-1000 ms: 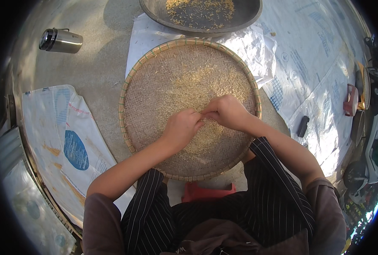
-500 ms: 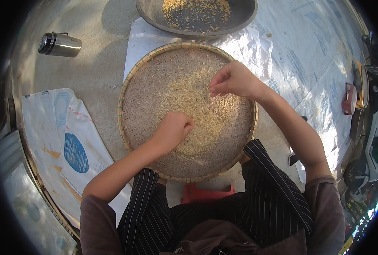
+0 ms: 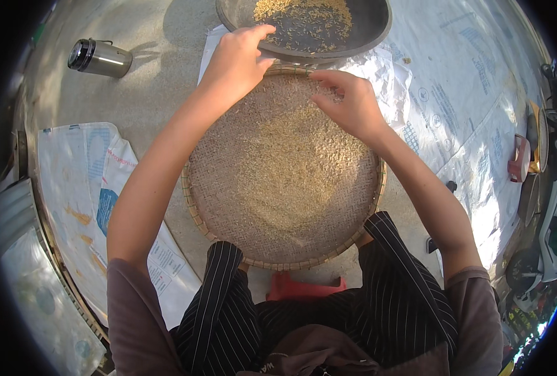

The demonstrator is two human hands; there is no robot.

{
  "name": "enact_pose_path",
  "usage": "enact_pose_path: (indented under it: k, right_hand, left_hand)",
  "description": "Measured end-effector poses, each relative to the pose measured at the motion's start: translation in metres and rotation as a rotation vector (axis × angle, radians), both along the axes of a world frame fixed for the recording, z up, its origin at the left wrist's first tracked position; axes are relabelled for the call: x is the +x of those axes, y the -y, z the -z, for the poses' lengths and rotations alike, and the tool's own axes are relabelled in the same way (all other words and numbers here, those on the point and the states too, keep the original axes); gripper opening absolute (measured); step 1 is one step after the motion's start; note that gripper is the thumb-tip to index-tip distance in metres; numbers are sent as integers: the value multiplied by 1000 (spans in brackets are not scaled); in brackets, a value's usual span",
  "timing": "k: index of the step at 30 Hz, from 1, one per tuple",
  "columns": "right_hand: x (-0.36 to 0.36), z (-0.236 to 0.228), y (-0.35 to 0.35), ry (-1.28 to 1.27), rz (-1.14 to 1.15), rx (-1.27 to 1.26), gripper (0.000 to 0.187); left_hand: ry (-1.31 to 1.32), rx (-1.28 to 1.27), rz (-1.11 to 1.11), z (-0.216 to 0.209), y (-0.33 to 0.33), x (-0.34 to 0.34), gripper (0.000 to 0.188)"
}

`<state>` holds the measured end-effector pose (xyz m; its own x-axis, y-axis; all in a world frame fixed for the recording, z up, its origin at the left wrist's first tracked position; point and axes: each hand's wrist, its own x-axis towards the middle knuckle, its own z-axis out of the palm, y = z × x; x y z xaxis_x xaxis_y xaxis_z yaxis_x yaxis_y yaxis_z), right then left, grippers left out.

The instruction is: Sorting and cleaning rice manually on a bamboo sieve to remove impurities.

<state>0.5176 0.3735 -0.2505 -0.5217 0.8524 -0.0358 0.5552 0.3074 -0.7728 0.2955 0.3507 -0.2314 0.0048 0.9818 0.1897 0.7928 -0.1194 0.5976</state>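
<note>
A round woven winnowing tray (image 3: pixel 291 264) with a bound rim rests in front of me, its near edge by my knees. Pale unhusked grain (image 3: pixel 291 169) lies spread thinly over its middle. My left hand (image 3: pixel 239 62) is stretched over the tray's far edge, fingers apart, its fingertips by the near side of a dark oval basin (image 3: pixel 371 26). More golden grain (image 3: pixel 319 14) lies inside that basin. Above the far right of the tray, my right hand (image 3: pixel 348 105) is open, thumb and fingers parted; nothing shows between them.
A steel flask (image 3: pixel 106 59) with a black lid stands at the far left. White printed sacking (image 3: pixel 72 163) lies on the left, and a large pale printed sheet (image 3: pixel 453 100) covers the right. A red stool (image 3: pixel 303 286) shows between my legs.
My left hand has lifted off the grain and reached far forward, opening toward the basin. My right hand has moved slightly away from me and its pinched fingers have parted.
</note>
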Motion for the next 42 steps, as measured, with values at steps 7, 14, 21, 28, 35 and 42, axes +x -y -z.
enact_pose_path:
  k: [7, 14, 21, 28, 35, 42]
  right_hand:
    - [10, 18, 19, 30, -87, 19, 31]
    - [17, 30, 12, 34, -109, -21, 28]
    - [6, 28, 20, 36, -123, -45, 27]
    - [3, 37, 28, 1, -141, 0, 25]
    - [8, 54, 34, 18, -320, 28, 11]
    - [-5, 74, 39, 98, -276, -22, 5]
  left_hand:
    - [-67, -468, 242, 37, 57, -2, 21]
    - [-13, -482, 124, 54, 63, 8, 14]
    - [-41, -448, 121, 58, 68, 7, 11]
    - [-66, -566, 117, 54, 70, 8, 7]
    - [53, -698, 16, 44, 61, 5, 8]
    - [758, -353, -162, 38, 10, 7, 25]
